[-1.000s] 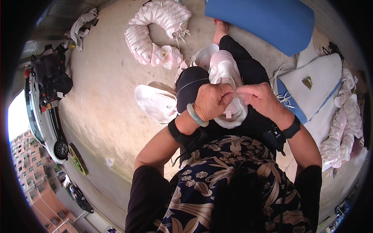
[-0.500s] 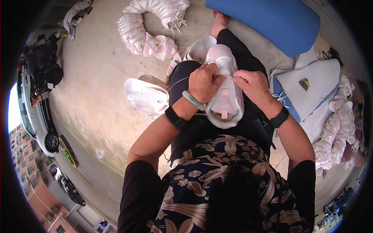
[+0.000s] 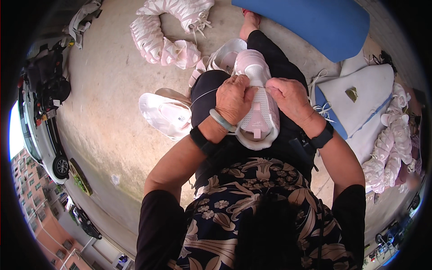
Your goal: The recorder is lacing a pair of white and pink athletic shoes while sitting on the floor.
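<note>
A pink and white sneaker upper [image 3: 258, 116] lies across my lap, its toe pointing away from me and its heel opening near my belly. My left hand [image 3: 234, 99] is closed at the left edge of its lacing, thumb against the mesh tongue. Opposite it, my right hand [image 3: 288, 95] pinches at the right edge. Both hands grip the white shoelace there, though the fingers hide most of it. Beside my left knee, a white shoe upper [image 3: 165, 115] rests with its pale lining showing. Another pale upper [image 3: 228, 53] lies just beyond the sneaker's toe.
A curved row of pink and white uppers [image 3: 150, 38] lies on the concrete floor ahead. A blue sheet [image 3: 310, 22] extends at the far right. Grey-white padded pieces [image 3: 360, 94] and a pile of uppers [image 3: 387, 150] are to my right. Vehicles [image 3: 38, 135] stand far left.
The lace stretched between my fingers is now mostly hidden. My right hand has shifted slightly up along the shoe, while my left stays close to its place. The whole view has shifted slightly.
</note>
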The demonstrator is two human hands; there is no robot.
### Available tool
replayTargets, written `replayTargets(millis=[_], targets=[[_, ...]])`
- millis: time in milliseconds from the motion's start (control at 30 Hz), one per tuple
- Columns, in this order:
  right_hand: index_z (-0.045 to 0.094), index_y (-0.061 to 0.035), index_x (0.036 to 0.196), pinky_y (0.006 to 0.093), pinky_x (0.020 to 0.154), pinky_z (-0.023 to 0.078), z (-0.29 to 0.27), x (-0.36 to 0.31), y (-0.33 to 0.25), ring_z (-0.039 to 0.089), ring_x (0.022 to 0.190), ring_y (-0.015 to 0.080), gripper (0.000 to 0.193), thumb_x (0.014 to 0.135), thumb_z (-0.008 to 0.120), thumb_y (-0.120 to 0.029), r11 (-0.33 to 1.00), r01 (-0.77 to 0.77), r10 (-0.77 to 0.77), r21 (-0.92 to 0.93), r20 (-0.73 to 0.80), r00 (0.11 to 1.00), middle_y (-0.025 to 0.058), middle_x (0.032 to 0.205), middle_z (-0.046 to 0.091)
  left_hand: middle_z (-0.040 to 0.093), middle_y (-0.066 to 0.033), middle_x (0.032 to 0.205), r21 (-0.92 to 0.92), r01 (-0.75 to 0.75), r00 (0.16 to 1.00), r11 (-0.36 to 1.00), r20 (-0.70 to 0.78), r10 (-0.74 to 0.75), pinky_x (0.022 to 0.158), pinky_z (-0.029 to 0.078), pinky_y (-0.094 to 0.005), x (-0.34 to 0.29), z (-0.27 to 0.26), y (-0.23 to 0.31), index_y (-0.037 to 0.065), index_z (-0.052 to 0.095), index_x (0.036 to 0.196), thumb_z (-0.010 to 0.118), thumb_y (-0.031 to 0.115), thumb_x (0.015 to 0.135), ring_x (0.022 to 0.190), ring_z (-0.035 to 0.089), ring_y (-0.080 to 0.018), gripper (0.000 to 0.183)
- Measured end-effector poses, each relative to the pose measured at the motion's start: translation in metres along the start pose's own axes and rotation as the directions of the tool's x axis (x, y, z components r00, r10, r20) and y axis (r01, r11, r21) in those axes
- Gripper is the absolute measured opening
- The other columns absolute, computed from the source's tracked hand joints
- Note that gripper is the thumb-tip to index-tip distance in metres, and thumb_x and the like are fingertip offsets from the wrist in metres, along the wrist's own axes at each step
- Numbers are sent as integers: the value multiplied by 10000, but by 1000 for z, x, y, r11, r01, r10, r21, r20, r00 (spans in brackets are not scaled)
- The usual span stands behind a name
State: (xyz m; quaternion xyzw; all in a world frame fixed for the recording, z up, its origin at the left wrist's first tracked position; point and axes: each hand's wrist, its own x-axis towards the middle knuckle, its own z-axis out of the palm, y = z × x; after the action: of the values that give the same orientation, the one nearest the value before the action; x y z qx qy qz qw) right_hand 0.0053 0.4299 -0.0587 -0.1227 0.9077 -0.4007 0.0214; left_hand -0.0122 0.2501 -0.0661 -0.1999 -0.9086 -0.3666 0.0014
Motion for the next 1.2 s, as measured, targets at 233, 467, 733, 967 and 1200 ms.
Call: replayTargets(millis=[233,467,733,967,1200], targets=[[536,-51,742,418,626,449,2,5,-3,580,712,333,48,776,530,-84,998,0,2,-60,25,1000,134,716,592,551,-111,667,-31,29,1000,999,2,-29,569,451,-350,0,1,0,25,532,742,668,63,670,628,559,-279,158],[551,-19,789,376,579,442,3,10,-5,572,678,332,37,772,557,-51,994,102,-101,-29,55,993,141,724,575,552,-112,671,-16,55,998,998,-31,-55,577,459,-352,-7,-1,-1,26,542,752,661,54,667,635,565,-282,149],[534,-16,788,397,596,457,11,3,-5,566,694,344,48,741,535,-4,982,186,-187,40,12,982,146,729,558,572,-116,702,-57,-36,997,998,-77,32,620,462,-390,-16,5,6,46,552,760,657,106,700,685,569,-315,135],[523,-8,868,312,568,439,13,0,-4,537,601,226,80,792,547,-7,983,6,-4,183,-12,1000,113,699,540,517,-75,628,-266,102,994,959,-7,-107,524,430,-306,-14,-3,-3,38,519,775,637,35,708,556,516,-211,135],[526,-20,800,323,594,440,19,2,2,546,647,277,51,763,553,0,972,-39,44,230,-16,999,124,701,540,537,-59,686,-367,147,987,919,-6,-160,553,451,-264,-17,-2,-4,22,592,911,620,-16,713,565,517,-151,204]])
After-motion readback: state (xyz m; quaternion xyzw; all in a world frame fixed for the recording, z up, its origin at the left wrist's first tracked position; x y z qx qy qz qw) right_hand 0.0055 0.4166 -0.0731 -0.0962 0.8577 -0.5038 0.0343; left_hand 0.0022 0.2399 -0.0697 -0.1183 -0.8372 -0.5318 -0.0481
